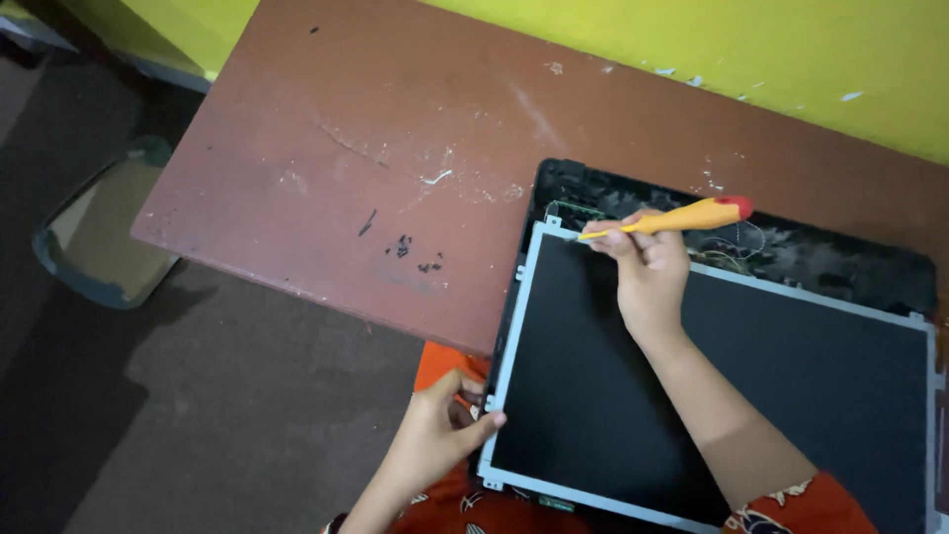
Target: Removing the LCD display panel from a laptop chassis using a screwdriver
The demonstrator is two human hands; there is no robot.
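Observation:
A dark flat display panel (751,386) in a thin silver frame lies in a black laptop lid shell (811,252) on a reddish-brown table (376,148). My right hand (647,267) is closed around a screwdriver (672,220) with an orange handle and red end cap. Its metal tip points at the panel's top left corner. My left hand (440,430) grips the panel's left edge near the bottom left corner, thumb on the frame.
Several tiny dark screws (415,255) lie on the table left of the lid. A yellow wall (751,49) runs behind the table. On the dark floor at the left lies a flat tray-like object (99,232). Orange patterned clothing (455,494) shows below.

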